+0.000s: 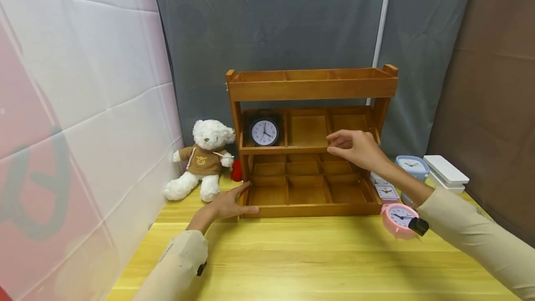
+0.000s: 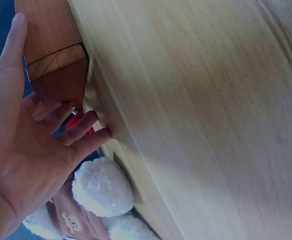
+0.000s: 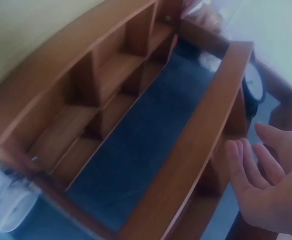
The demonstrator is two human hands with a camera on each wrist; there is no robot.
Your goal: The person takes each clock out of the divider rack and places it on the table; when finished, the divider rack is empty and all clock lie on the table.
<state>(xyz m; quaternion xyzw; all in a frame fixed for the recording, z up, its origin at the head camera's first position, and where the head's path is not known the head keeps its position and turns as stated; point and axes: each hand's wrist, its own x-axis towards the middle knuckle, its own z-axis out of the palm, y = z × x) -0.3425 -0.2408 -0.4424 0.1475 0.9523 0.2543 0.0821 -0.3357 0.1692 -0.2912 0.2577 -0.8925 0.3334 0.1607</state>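
A brown wooden shelf with three tiers of compartments stands on the table. A round black alarm clock sits in the left compartment of its middle tier. My left hand is at the shelf's lower left corner, thumb along the front and fingers by the side. In the left wrist view, the spread fingers of that hand reach round the corner post. My right hand hovers before the middle tier's right side, fingers loosely bent. The right wrist view shows nothing in its fingers.
Left of the shelf sits a white teddy bear in a brown hoodie, beside a red object. At the right are a pink round clock, a small square clock, a blue clock and white boxes.
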